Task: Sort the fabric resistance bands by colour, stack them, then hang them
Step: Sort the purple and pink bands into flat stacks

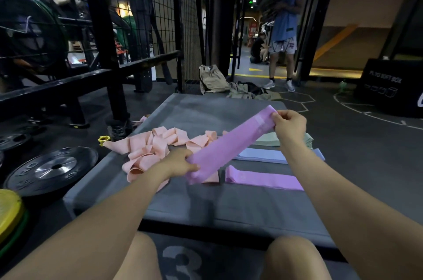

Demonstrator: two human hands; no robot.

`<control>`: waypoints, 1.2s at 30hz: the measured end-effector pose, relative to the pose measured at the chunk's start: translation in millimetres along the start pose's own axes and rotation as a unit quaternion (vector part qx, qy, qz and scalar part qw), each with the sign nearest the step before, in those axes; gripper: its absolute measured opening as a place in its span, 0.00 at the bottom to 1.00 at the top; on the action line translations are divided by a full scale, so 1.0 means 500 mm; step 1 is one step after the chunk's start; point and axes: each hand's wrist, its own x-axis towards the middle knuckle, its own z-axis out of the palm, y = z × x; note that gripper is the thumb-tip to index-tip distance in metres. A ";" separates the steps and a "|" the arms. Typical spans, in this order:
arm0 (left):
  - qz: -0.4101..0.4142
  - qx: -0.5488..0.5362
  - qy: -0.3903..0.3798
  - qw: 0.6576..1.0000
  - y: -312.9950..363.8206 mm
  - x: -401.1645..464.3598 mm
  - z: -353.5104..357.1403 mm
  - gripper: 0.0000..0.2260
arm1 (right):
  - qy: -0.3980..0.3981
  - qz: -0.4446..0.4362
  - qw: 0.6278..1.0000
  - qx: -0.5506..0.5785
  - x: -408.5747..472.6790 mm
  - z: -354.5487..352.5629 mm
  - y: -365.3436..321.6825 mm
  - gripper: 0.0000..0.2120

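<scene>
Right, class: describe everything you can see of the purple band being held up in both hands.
The purple band is a flat, wide loop of soft-looking woven fabric, pale lilac, with a faint lighter patch near its far end. It is pulled out straight and slants above the grey mat. The left hand grips its near end; the right hand pinches its far end.

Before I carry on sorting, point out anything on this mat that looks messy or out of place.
The pink bands lie in a loose, twisted heap at the left of the mat, unlike the flat purple, blue and green piles on the right. One pink band hangs over the mat's left edge.
</scene>
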 end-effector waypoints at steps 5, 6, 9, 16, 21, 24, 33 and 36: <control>-0.008 0.009 -0.031 0.999 -0.008 0.009 0.017 0.11 | 0.036 0.020 0.998 -0.044 0.000 -0.065 0.054 0.06; -0.017 -0.002 -0.039 0.999 -0.005 0.013 0.022 0.11 | 0.044 0.025 0.997 -0.053 0.000 -0.078 0.064 0.06; -0.066 -0.137 -0.048 0.987 0.007 0.023 0.039 0.11 | 0.067 0.054 0.994 -0.066 -0.001 -0.113 0.088 0.05; -0.122 -0.468 -0.021 0.875 0.061 0.056 0.087 0.09 | 0.097 0.092 0.985 -0.105 0.003 -0.173 0.154 0.07; -0.135 -0.574 0.004 0.808 0.091 0.088 0.125 0.09 | 0.106 0.119 0.977 -0.142 0.011 -0.227 0.191 0.09; -0.137 -0.544 0.040 0.827 0.111 0.106 0.154 0.10 | 0.104 0.124 0.971 -0.174 0.018 -0.246 0.213 0.09; -0.130 -0.323 0.152 0.925 0.132 0.144 0.239 0.07 | 0.097 0.124 0.958 -0.241 0.032 -0.270 0.260 0.10; -0.109 -0.244 0.154 0.951 0.126 0.140 0.254 0.09 | 0.092 0.130 0.949 -0.272 0.030 -0.272 0.277 0.10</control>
